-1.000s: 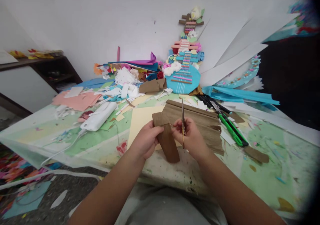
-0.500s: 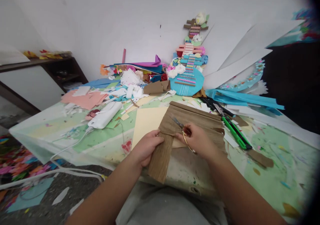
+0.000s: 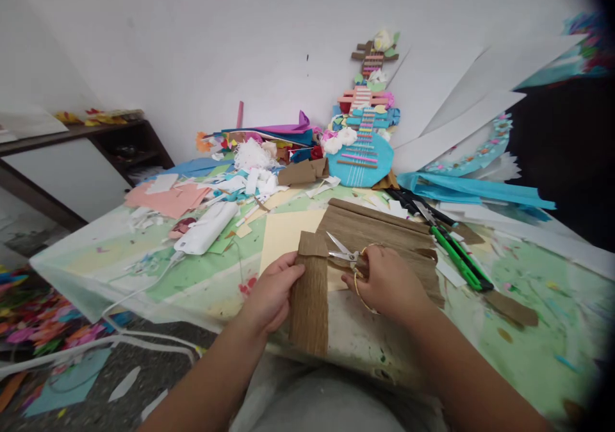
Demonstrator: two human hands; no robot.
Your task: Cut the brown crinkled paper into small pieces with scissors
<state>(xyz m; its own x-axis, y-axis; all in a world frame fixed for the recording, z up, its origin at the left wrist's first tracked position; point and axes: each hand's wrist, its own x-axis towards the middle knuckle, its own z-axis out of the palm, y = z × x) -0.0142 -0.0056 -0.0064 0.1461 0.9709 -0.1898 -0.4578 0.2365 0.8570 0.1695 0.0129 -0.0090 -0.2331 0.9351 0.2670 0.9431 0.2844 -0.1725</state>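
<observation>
My left hand [image 3: 275,291] is closed on the edge of a brown crepe paper strip [image 3: 309,310], whose top end is folded over. In my right hand [image 3: 391,281] is a pair of scissors [image 3: 346,254] with gold handles. Its blades are spread and point left, their tips close beside the top of the strip. Behind the hands a larger sheet of brown crepe paper [image 3: 375,224] lies on the table, partly covering a cream sheet of paper [image 3: 288,230].
A green utility knife [image 3: 461,259] lies to the right. At left are a white power strip [image 3: 206,228] and pink paper [image 3: 173,196]. Against the wall leans a blue paper instrument [image 3: 360,163]. Paper scraps litter the table [image 3: 216,291].
The brown strip has come upright and apart from the larger sheet, its folded top now showing. The scissors have opened, and their blades have moved to the strip's right side.
</observation>
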